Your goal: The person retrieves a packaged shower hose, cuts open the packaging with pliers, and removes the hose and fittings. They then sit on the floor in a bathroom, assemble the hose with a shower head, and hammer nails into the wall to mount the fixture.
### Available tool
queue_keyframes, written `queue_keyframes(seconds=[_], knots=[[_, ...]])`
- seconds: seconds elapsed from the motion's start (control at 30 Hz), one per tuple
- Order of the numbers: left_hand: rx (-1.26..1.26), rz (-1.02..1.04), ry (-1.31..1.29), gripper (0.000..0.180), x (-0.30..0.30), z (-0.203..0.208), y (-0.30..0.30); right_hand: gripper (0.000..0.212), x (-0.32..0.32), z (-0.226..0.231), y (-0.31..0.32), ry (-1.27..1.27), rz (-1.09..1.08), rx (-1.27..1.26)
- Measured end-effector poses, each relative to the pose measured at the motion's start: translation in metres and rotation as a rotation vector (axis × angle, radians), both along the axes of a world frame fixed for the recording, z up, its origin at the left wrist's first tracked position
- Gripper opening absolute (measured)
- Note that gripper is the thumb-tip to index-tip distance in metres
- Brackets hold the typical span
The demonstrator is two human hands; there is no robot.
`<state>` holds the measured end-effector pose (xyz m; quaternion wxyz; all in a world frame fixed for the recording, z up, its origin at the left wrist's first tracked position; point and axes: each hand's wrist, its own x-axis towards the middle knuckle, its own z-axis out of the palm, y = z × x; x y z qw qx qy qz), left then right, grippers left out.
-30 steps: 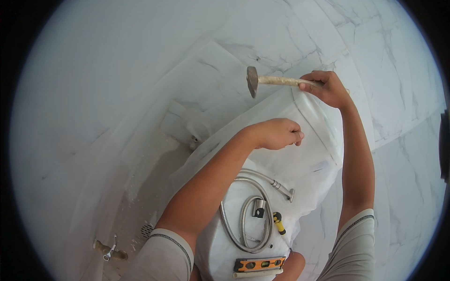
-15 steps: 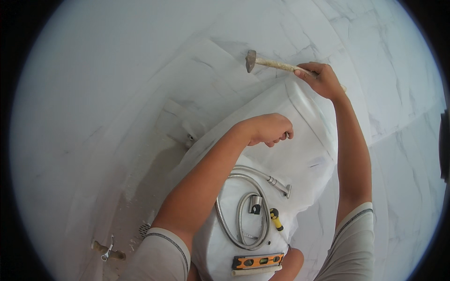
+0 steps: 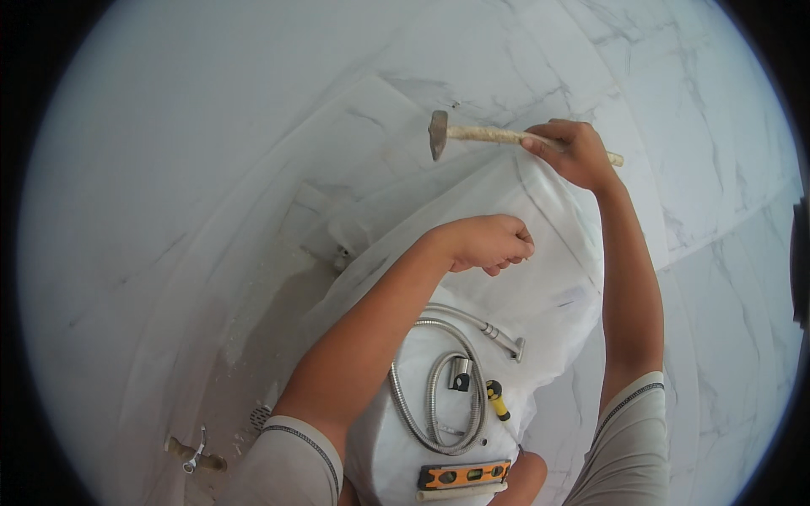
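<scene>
My right hand [image 3: 569, 152] is closed around the pale wooden handle of a hammer [image 3: 438, 135], whose dark metal head points left, close to the marbled wall. My left hand [image 3: 489, 243] is closed, thumb and forefinger pressed together, above a white, toilet-shaped fixture [image 3: 561, 240] wrapped in translucent film. What its fingers hold, if anything, is too small to make out. On the wall just above the hammer head shows a small dark spot [image 3: 456, 104]; I cannot tell whether it is a hole or a fitting.
On the wrapped fixture lie a coiled metal shower hose [image 3: 396, 396], a chrome holder [image 3: 460, 373], a yellow-and-black screwdriver [image 3: 498, 400] and an orange spirit level [image 3: 464, 474]. At left are a floor drain [image 3: 260, 416] and a tap valve [image 3: 196, 455] on the wall.
The hammer has come down and slightly left in my right hand, uncovering the small dark spot on the wall. My left hand has shifted a little right and down, still closed.
</scene>
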<state>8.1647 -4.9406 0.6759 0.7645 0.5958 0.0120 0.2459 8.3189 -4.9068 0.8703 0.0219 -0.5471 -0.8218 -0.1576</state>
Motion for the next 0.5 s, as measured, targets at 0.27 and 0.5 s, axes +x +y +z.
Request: queue_keyframes(seconds=[0.27, 0.5], knots=[[-0.210, -0.067, -0.097, 0.014, 0.0021, 0.0004, 0.0036, 0.042, 0.0032, 0.0000, 0.0003, -0.053, -0.015, 0.114], [-0.209, -0.051, -0.099, 0.014, 0.0025, -0.0007, 0.0036, 0.043, 0.0087, 0.0000, -0.0065, 0.028, 0.031, 0.047]])
